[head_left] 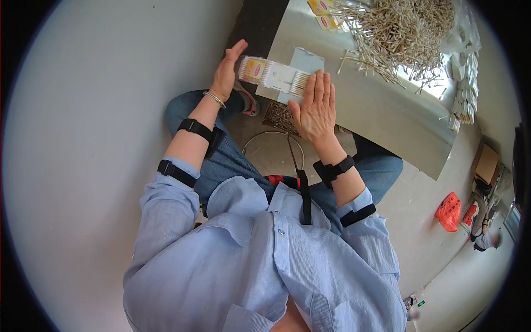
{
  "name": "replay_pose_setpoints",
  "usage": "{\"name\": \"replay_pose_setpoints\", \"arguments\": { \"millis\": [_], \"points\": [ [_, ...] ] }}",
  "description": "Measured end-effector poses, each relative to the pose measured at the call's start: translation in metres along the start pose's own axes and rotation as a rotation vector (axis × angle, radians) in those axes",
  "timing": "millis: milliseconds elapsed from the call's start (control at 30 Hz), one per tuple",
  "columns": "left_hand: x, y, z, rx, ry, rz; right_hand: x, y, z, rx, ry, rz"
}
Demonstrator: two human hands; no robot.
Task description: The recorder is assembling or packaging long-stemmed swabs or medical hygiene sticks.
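A long clear pack of cotton swabs [279, 78] with a yellow and red label lies across the near left corner of the metal table [381, 122], its left end reaching past the edge. My left hand [225, 72] is upright beside that left end, fingers stretched out and holding nothing. At the other end my right hand [316, 110] rests palm down with straight fingers, against or over the pack's tip; exact contact is hidden under it. Beneath the pack sits a pale grey-blue flat piece [306, 60].
A big heap of loose cotton swabs [409, 27] covers the table's far side, with yellow cards [326, 22] by it. Stacked packs [467, 91] line the right edge. Below the table is a box of swabs [280, 117]. A red bag [449, 212] and another person [487, 239] are at far right.
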State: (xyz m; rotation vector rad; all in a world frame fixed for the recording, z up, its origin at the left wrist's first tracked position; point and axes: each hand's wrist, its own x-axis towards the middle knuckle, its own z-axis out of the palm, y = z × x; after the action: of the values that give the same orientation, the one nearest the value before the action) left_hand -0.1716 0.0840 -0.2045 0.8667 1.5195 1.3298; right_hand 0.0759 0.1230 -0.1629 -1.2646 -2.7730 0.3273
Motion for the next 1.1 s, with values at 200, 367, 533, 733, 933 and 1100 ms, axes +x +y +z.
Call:
{"name": "replay_pose_setpoints", "arguments": {
  "millis": [200, 367, 533, 733, 933, 1100],
  "points": [
    [0.001, -0.009, 0.012, -0.242, -0.032, -0.103, 0.002, -0.004, 0.001, 0.005, 0.013, 0.011],
    [0.0, -0.007, 0.014, -0.272, -0.017, -0.143, 0.002, -0.007, 0.0, 0.017, 0.014, 0.028],
    [-0.003, -0.002, 0.021, -0.194, 0.049, -0.128, 0.003, -0.009, 0.001, 0.014, 0.02, 0.041],
    [0.0, -0.007, 0.028, -0.055, 0.181, 0.022, 0.003, -0.009, 0.001, 0.007, 0.024, 0.035],
    [0.0, -0.007, 0.029, -0.038, 0.228, 0.004, 0.001, -0.015, 0.002, 0.038, 0.018, 0.046],
    [0.0, -0.006, 0.029, -0.03, 0.198, -0.015, 0.004, -0.018, 0.002, 0.04, 0.035, 0.058]
  ]
}}
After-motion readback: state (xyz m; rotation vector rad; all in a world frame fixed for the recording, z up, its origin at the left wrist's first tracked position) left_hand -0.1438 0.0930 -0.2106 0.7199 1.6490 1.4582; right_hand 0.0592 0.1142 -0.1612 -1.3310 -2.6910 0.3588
